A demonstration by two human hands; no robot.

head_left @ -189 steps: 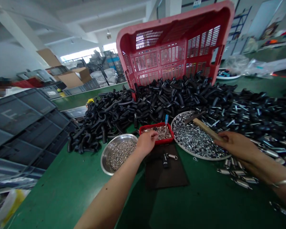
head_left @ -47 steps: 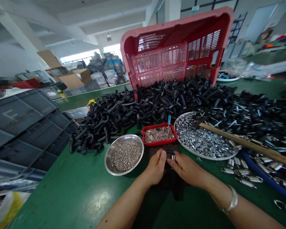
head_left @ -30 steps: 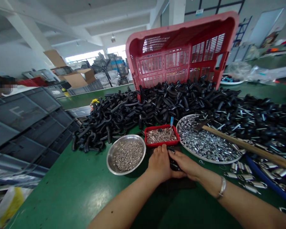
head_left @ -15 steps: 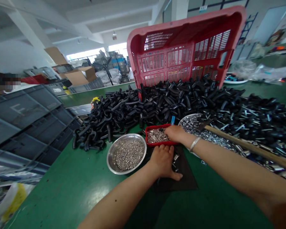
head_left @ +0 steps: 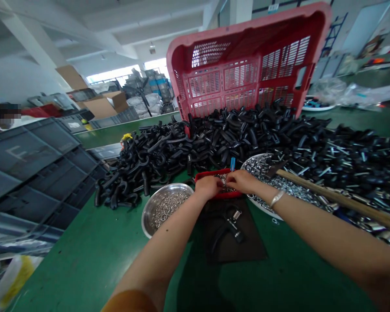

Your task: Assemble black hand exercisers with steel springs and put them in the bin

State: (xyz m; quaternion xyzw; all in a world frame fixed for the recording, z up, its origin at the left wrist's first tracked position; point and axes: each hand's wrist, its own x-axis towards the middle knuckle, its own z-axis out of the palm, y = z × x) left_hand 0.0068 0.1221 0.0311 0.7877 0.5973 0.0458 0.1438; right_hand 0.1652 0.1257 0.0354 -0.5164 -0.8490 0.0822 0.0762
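The left hand [head_left: 209, 186] has been lifted off the black part [head_left: 229, 223], now left on the mat [head_left: 247, 247], and both it and the right hand [head_left: 240, 180] are closed on small pins in the red tray [head_left: 229, 195].

Large workshop hall; white ceiling with heavy white beams [head_left: 123, 21] and a white slanted column [head_left: 29, 41] at left; daylight from a bright strip of windows [head_left: 117, 73] in the far wall (glare, details washed out); brown cardboard boxes [head_left: 100, 104] stacked before it; dark grey plastic crates [head_left: 32, 169] piled along the left side; long green-topped work table [head_left: 84, 255] in front; blue metal shelving frame [head_left: 336, 28] at the far right.
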